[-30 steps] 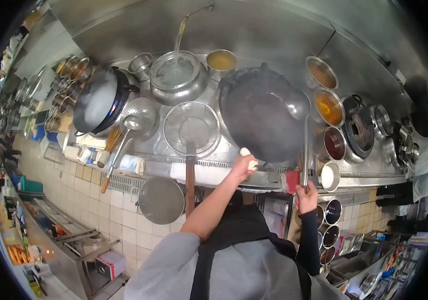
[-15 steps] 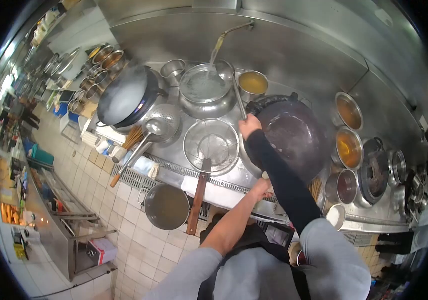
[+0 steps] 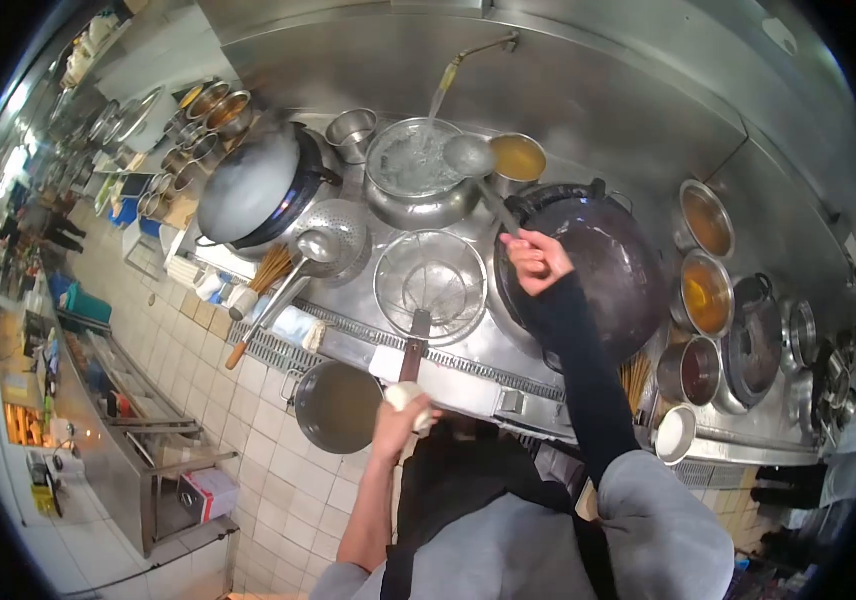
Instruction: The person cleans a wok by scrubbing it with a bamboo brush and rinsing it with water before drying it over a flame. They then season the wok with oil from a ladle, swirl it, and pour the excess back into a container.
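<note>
My right hand [image 3: 539, 262], its arm in a black sleeve, is closed on the handle of a metal ladle [image 3: 469, 156]. The ladle's bowl is raised between a pot of water [image 3: 415, 186] and a metal container of yellow liquid [image 3: 518, 160]. Below my right hand sits a large dark wok [image 3: 598, 275]. My left hand [image 3: 395, 428] is closed around a bunched white cloth [image 3: 410, 402]. It lies over the wooden handle of a round wire strainer [image 3: 431, 284]; whether the fingers also grip that handle is hidden.
Water runs from a tap [image 3: 451, 72] into the pot. A steaming wok [image 3: 250, 187] and a perforated skimmer [image 3: 339, 235] stand left. A dark pot [image 3: 338, 406] hangs low by the counter's front edge. Right are bowls of sauce [image 3: 705, 291] and a covered dark pan [image 3: 751, 345].
My left hand has moved left with the cloth, from beside the wok to the strainer's handle. The ladle has swung right, away from the water pot's rim, and my right hand has shifted right.
</note>
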`<state>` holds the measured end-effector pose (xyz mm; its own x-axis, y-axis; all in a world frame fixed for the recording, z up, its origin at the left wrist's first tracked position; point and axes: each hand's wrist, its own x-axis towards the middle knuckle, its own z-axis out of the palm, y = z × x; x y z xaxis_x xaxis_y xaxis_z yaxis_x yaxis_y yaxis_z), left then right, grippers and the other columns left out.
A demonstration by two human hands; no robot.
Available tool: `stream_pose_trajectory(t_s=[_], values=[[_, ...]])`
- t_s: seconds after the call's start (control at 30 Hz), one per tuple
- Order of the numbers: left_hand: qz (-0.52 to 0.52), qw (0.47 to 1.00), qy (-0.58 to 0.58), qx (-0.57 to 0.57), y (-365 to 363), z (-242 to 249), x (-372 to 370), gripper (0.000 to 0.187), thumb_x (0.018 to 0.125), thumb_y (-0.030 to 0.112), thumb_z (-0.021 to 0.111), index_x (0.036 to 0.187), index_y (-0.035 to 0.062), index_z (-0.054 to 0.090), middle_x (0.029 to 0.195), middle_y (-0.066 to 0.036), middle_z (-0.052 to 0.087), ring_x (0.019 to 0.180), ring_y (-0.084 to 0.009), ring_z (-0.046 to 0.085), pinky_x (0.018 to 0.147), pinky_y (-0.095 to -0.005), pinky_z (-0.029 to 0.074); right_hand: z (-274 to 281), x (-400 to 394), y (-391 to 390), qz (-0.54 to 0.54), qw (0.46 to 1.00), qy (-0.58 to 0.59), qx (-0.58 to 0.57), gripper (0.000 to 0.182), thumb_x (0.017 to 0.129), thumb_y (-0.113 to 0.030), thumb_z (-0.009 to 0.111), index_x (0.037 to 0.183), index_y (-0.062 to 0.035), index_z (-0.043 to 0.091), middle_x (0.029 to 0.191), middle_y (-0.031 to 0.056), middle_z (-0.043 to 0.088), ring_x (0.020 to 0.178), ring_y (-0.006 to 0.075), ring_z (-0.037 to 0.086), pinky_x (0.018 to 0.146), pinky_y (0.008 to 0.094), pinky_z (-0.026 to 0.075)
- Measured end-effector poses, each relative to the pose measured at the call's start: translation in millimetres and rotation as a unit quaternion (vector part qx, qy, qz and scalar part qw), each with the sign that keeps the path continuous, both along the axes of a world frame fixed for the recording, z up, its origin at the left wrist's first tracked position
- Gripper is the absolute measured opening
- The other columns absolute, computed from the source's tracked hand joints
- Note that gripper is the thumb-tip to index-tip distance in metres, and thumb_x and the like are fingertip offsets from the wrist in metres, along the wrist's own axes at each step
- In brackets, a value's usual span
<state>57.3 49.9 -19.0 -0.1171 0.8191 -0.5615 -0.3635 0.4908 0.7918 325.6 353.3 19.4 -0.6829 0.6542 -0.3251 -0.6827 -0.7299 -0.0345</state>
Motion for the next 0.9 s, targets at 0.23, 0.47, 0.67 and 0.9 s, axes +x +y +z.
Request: stream_pose_trajectory(t_s=[0.23, 0.47, 0.67, 0.9], values=[[-0.048, 0.996, 0.071, -0.015, -34, -80, -86, 0.042, 0.097, 0.03, 0.07, 0.124, -0.0015, 0.061, 0.115, -0.013, 0.069, 0.1, -0.0235, 0.07, 0.081, -0.039, 0.057, 65, 116, -120, -0.022, 0.981, -0.19, 0.04, 0.026, 0.105, -0.021, 0.054, 0.118, 0.0016, 0.056, 0.079, -0.0023, 0.05, 0.049, 0.0025, 0.04, 0.037, 0.0207, 0.03], [-0.072, 0.965, -0.252, 0.003, -33, -99, -76, 0.044, 0.104, 0.042, 0.057, 0.126, 0.0046, 0.059, 0.101, -0.01, 0.071, 0.08, -0.0173, 0.069, 0.061, -0.0318, 0.055, 66, 175, -198, -0.051, 0.919, -0.387, -0.054, 0.015, 0.099, -0.016, 0.058, 0.104, -0.0017, 0.056, 0.075, -0.0009, 0.052, 0.049, 0.0045, 0.043, 0.037, 0.0227, 0.033], [-0.076, 0.992, 0.067, 0.069, -3, -29, -65, 0.04, 0.095, 0.025, 0.072, 0.124, -0.0015, 0.063, 0.098, -0.01, 0.07, 0.084, -0.0195, 0.068, 0.071, -0.032, 0.053, 20, 165, -243, -0.01, 0.649, -0.751, 0.125, 0.019, 0.089, -0.013, 0.064, 0.097, 0.0009, 0.054, 0.071, 0.0112, 0.059, 0.048, 0.0234, 0.055, 0.041, 0.0411, 0.045], [-0.256, 0.722, 0.634, 0.104, 40, 15, -79, 0.044, 0.087, 0.03, 0.077, 0.112, 0.0004, 0.057, 0.111, -0.029, 0.056, 0.094, -0.0509, 0.065, 0.08, -0.0561, 0.054, -3, 86, -167, -0.136, 0.376, -0.855, 0.33, 0.037, 0.085, -0.019, 0.066, 0.115, 0.0013, 0.061, 0.088, 0.0264, 0.069, 0.09, 0.0473, 0.067, 0.08, 0.0509, 0.053]])
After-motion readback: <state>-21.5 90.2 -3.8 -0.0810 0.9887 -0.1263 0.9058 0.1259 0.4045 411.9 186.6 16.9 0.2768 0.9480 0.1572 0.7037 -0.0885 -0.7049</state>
